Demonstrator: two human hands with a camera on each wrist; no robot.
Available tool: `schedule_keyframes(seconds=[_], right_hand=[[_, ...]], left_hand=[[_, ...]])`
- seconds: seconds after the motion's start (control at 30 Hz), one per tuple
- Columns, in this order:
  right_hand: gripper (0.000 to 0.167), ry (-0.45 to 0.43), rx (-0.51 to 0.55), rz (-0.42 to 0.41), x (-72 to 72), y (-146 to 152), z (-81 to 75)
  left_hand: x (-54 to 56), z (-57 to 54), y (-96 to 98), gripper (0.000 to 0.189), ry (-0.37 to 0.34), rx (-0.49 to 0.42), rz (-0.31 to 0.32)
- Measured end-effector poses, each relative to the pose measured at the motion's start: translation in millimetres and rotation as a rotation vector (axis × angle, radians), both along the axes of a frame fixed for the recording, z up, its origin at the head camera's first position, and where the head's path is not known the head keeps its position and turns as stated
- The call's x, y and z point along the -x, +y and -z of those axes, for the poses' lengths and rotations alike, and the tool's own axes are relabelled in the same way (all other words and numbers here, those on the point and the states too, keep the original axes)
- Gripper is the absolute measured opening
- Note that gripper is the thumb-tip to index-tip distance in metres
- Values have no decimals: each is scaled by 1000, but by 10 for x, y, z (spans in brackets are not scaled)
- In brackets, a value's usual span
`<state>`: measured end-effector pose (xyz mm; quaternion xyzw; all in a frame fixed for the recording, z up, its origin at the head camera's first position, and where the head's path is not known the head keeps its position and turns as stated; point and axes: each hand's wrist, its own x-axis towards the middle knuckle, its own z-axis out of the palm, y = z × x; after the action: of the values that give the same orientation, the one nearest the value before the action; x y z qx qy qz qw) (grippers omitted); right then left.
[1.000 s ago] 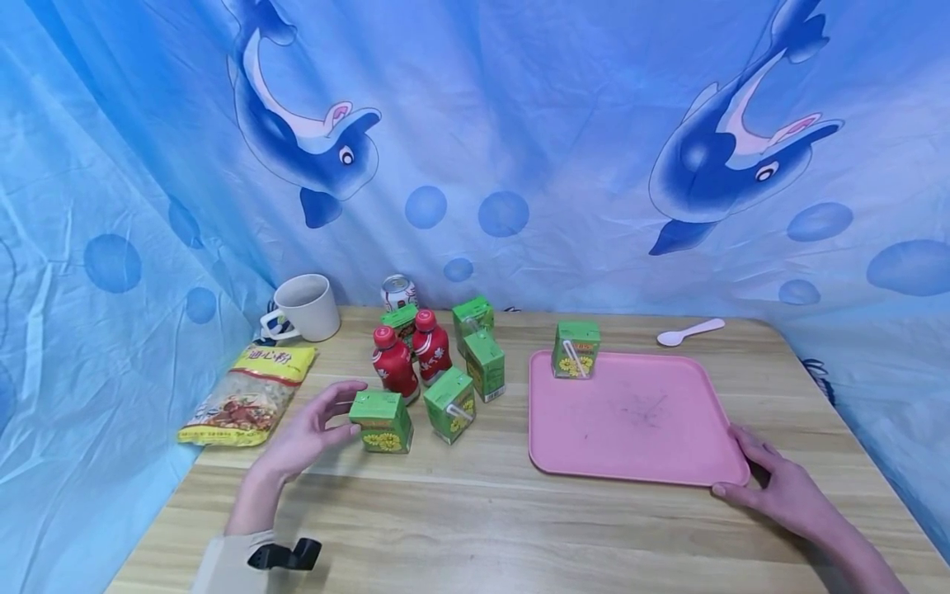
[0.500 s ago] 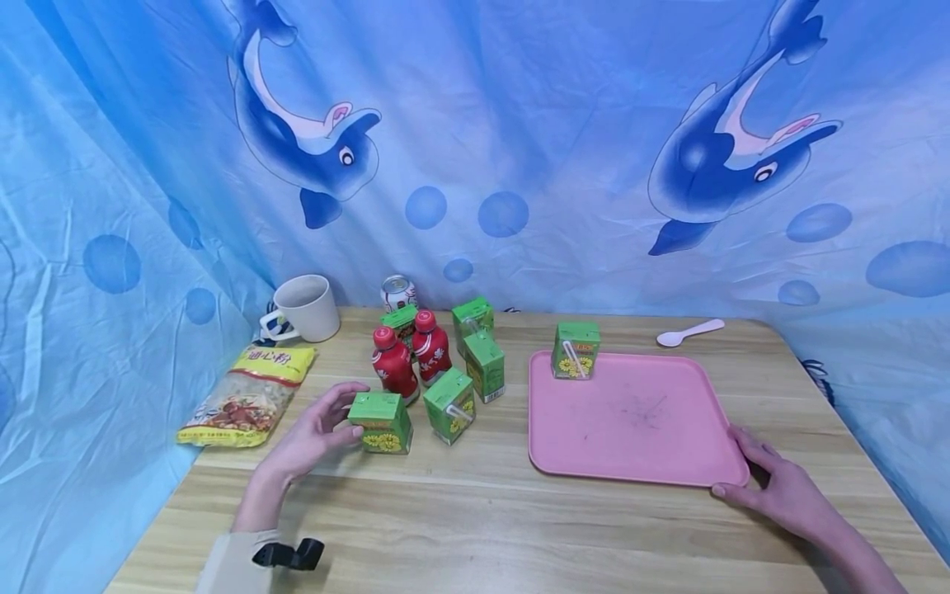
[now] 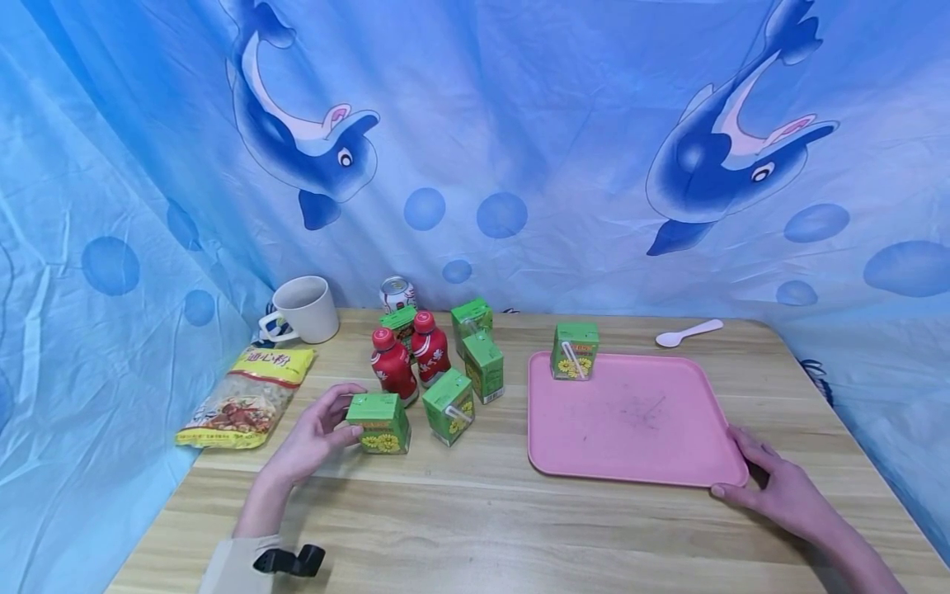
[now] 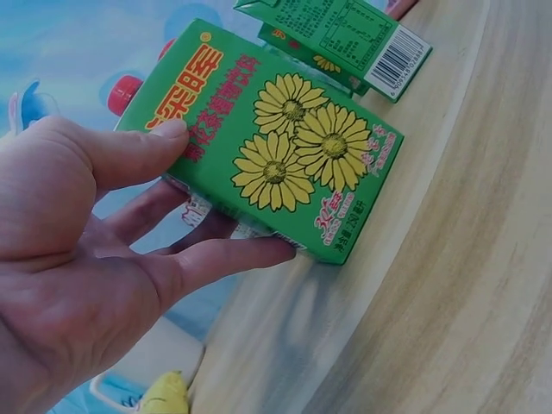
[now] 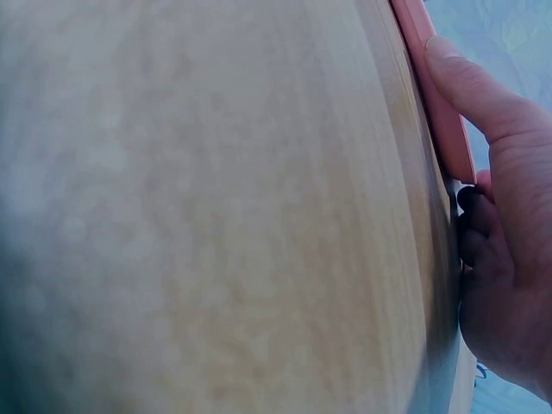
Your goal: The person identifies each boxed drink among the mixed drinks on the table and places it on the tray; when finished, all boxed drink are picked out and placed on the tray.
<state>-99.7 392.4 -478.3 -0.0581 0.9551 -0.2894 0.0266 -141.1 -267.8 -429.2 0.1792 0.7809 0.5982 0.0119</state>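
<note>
In the head view, my left hand [image 3: 321, 431] holds a green drink carton [image 3: 380, 437] with yellow flowers by its left side. The left wrist view has the thumb on the front face of this carton [image 4: 285, 147], fingers bent behind and along its edge. The carton stands on the table, as far as I can tell. At the right, my right hand [image 3: 779, 487] grips the near right corner of a pink tray [image 3: 631, 421], thumb on the front rim. The right wrist view catches this thumb against the tray's edge [image 5: 438, 95]; the fingertips are partly hidden.
Beside the held carton stand another green carton [image 3: 449, 408] and two red bottles [image 3: 393, 367]. More cartons [image 3: 484, 367], a can [image 3: 397, 294], a white mug [image 3: 308, 309] and a pasta bag [image 3: 248, 400] lie behind and left. One carton [image 3: 575, 352] sits at the tray's far left corner; a spoon [image 3: 690, 332] lies beyond.
</note>
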Motion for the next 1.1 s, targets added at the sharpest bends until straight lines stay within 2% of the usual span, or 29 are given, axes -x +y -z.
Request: schedule_keyframes(seconds=[0.2, 0.47, 0.7, 1.1], right_hand=[[108, 13, 9, -5, -1, 9, 10], [108, 7, 14, -4, -6, 15, 16], [109, -7, 18, 0, -8, 12, 20], [109, -5, 21, -1, -8, 26, 40]], left_hand=[[-40, -8, -13, 56, -5, -9, -60], [-59, -111, -8, 54, 85, 1, -76], [-124, -279, 71, 52, 59, 11, -106], [-200, -566, 160, 49, 132, 15, -154]])
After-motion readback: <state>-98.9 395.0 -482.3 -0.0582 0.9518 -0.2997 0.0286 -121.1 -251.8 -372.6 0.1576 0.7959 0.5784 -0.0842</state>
